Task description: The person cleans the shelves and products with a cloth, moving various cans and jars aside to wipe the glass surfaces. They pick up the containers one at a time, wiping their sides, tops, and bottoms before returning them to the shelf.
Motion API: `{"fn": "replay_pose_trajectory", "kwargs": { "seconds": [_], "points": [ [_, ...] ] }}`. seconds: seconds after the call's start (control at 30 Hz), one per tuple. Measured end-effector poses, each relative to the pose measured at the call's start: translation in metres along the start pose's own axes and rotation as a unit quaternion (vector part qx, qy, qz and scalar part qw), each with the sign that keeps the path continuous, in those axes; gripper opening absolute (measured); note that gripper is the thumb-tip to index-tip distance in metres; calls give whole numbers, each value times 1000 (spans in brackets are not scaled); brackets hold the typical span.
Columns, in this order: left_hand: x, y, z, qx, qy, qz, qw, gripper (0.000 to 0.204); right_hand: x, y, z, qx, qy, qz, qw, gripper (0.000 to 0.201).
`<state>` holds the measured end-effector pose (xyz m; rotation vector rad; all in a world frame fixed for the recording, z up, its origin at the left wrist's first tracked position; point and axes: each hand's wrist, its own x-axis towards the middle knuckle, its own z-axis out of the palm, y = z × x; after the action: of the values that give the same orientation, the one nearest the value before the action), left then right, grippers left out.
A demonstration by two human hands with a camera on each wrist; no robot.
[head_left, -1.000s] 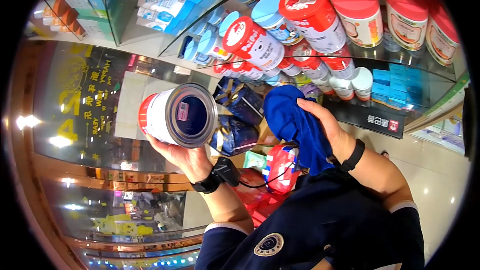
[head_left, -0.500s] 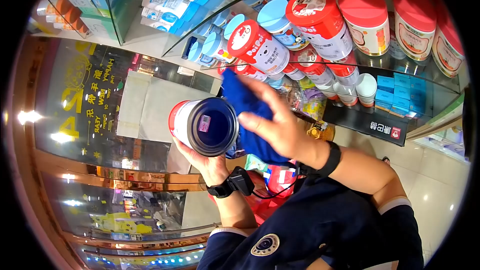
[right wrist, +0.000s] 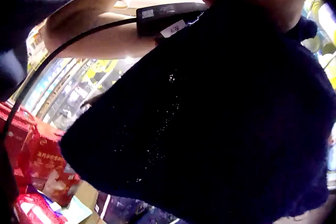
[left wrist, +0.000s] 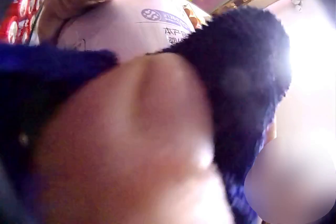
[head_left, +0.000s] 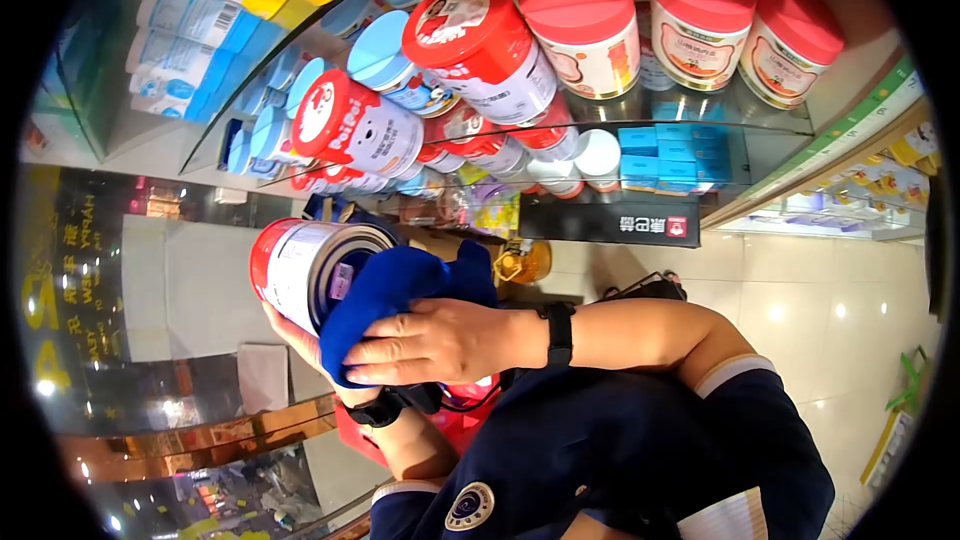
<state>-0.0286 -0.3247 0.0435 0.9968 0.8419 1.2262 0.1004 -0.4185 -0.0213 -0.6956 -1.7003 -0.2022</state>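
My left hand [head_left: 297,338] grips a red-and-white can [head_left: 290,260] from below, tipped so that its metal base with a small pink sticker faces me. A blue cloth [head_left: 400,275] hangs over the near side of that base and covers part of it. My right hand [head_left: 435,340] holds the cloth against the can, fingers lying across it and thumb hidden. In the left wrist view, the can's printed side [left wrist: 126,24] shows behind a blurred part of a hand and the cloth [left wrist: 247,50]. Dark cloth [right wrist: 210,124] fills most of the right wrist view.
Glass shelves above hold red-lidded tubs [head_left: 575,5], PoiPoi cans [head_left: 365,130] and small blue boxes [head_left: 675,155]. A long black box [head_left: 610,220] lies under them. Beyond my hands stands a yellow jug [head_left: 525,260]. Red packages [right wrist: 47,155] sit below, and a black cable [right wrist: 79,37] runs by my arm.
The cloth in my right hand has moved left from beside the can onto its base. My left hand still holds the can, now turned more sideways. The head view has shifted right.
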Motion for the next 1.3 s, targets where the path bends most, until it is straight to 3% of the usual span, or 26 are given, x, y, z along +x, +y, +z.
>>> {"fn": "replay_pose_trajectory", "kwargs": {
  "seconds": [0.07,0.13,0.17,0.2,0.23,0.27,0.3,0.37,0.4,0.43,0.47,0.5,0.6,0.67,0.7,0.77,0.8,0.83,0.87,0.93,0.97,1.07,1.2,1.3],
  "points": [
    [2,1,14,-34,5,-69,997,70,-22,2,-5,-18,-30,9,999,41],
    [11,-14,15,-95,-2,-29,995,70,-46,1,-23,-29,-83,70,994,42],
    [14,-13,14,-159,-42,-60,985,68,-60,0,-34,-27,-96,140,985,41],
    [12,-15,17,-142,-42,-25,989,67,-83,2,-39,18,-46,225,973,42],
    [8,-14,21,-124,-41,10,991,66,-97,-2,-53,60,15,366,928,48],
    [7,-14,22,-107,-39,44,993,65,-112,0,-67,77,83,518,848,42],
    [8,-12,16,-185,-50,-4,981,60,-123,7,-86,112,183,588,780,37],
    [10,-16,-1,-206,-58,-13,977,61,-158,35,-121,35,221,619,753,34],
    [10,-21,-10,-209,-77,-17,975,61,-145,43,-135,100,274,666,687,33],
    [10,-27,-16,-220,-70,-11,973,62,-136,57,-149,35,251,660,707,31],
    [9,-30,-20,-222,-54,-17,973,61,-155,86,-157,-16,223,594,773,31],
    [8,-34,-21,-222,-41,-21,974,61,-144,101,-167,-19,182,577,796,31],
    [2,-39,-35,-232,-22,-28,972,65,-187,177,-198,-195,-46,532,823,56],
    [-7,-37,-40,-202,-30,-18,979,70,-199,195,-211,-230,-114,625,737,64],
    [-10,-36,-44,-214,-19,-21,976,69,-252,236,-205,-366,-130,562,730,58],
    [-15,-36,-49,-205,9,-24,979,66,-267,245,-194,-408,-173,541,715,56],
    [-17,-37,-50,-198,26,-25,980,65,-269,245,-184,-428,-192,531,706,56],
    [-18,-37,-53,-188,29,-24,981,65,-218,213,-168,-422,-199,573,674,53],
    [-19,-39,-55,-178,32,-25,983,65,-228,215,-154,-438,-237,599,627,63],
    [-20,-38,-55,-173,36,-35,984,67,-227,200,-138,-419,-244,628,609,69],
    [-19,-39,-55,-170,32,-33,984,67,-224,193,-139,-374,-273,644,609,69],
    [-9,-46,-55,-177,17,-35,983,68,-238,164,-141,-363,-307,595,648,60],
    [3,-54,-50,-204,-9,-48,978,69,-268,114,-167,-367,-298,473,743,56],
    [4,-53,-45,-219,-13,-51,974,61,-286,77,-204,-413,-304,501,697,53]
  ]
}}
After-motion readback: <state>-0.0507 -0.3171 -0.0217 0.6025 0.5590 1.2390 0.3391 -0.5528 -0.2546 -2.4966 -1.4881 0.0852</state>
